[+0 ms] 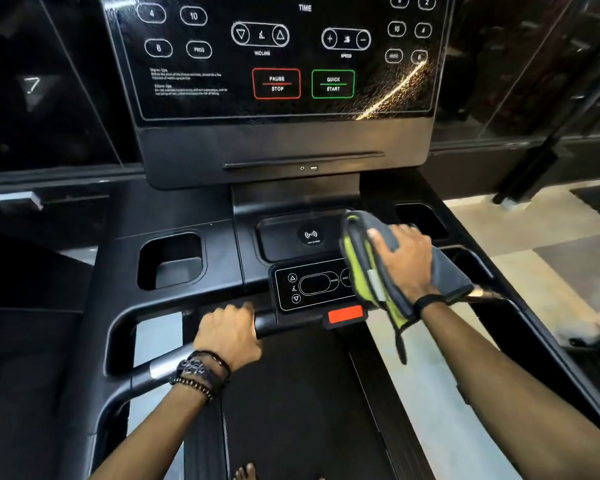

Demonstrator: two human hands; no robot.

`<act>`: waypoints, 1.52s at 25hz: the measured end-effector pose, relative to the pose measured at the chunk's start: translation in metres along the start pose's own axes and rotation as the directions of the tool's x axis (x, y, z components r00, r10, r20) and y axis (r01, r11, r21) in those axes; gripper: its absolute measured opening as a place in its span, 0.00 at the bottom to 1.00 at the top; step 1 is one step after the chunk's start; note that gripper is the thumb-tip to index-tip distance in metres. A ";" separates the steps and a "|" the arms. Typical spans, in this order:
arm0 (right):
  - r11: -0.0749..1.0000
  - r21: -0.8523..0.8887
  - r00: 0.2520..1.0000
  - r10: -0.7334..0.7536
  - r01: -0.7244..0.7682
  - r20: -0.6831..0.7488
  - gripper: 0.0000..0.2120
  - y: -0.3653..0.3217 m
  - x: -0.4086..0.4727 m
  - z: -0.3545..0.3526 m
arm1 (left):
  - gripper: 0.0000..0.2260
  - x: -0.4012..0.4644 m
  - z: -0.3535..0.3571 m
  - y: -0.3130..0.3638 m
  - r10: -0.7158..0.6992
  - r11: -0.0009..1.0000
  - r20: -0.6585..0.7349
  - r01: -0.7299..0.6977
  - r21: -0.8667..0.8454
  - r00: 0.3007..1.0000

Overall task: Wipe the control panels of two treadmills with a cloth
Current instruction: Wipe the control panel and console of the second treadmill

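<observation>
At centre right of the frame, the right hand presses a grey-green cloth flat on the small lower panel, fingers spread. The left hand curls round the handlebar at lower centre. The cup holder at left holds nothing visible.

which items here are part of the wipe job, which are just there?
In the job:
cloth under the right hand
small lower control panel
upper control panel
left hand, gripping the handlebar

Just there:
cup holder
wireless charging pad
red safety clip
</observation>
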State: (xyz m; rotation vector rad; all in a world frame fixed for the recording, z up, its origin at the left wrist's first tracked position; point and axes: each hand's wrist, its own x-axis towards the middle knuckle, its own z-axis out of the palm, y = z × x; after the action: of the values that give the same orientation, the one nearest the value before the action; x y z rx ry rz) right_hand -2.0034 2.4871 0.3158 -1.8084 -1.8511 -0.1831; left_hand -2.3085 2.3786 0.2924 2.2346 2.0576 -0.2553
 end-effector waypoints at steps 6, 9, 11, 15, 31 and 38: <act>0.992 -0.061 0.992 0.110 -0.114 -0.060 0.29 -0.035 -0.017 0.009 | 0.17 0.001 -0.004 0.007 -0.015 1.000 0.006 0.015 0.021 1.000; 0.995 -0.097 1.000 -0.016 0.016 0.000 0.25 -0.098 -0.033 0.014 | 0.17 0.002 -0.003 0.007 -0.017 1.000 0.002 0.017 0.004 1.000; 0.990 -0.083 0.993 -0.109 0.112 0.042 0.24 -0.144 -0.044 0.020 | 0.16 0.002 0.000 0.006 -0.013 1.000 -0.018 0.013 0.004 1.000; 0.973 -0.044 0.971 -0.221 0.226 0.089 0.26 -0.182 -0.053 0.025 | 0.15 -0.001 0.003 0.006 -0.015 0.999 -0.022 0.016 0.049 1.000; 1.000 0.008 1.000 0.016 -0.016 -0.018 0.28 -0.025 -0.009 0.006 | 0.16 -0.016 0.010 -0.003 -0.107 0.993 -0.064 0.103 -0.064 0.992; 0.977 -0.104 0.981 -0.183 0.188 0.060 0.24 -0.150 -0.042 0.024 | 0.15 -0.013 0.013 -0.004 -0.071 0.996 -0.077 0.067 -0.052 0.994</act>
State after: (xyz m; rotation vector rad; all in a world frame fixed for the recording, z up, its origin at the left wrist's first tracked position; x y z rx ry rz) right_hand -2.1558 2.4474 0.3164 -1.7234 -2.0823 -0.3159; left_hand -2.3146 2.3640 0.2817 2.1820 2.1579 -0.1207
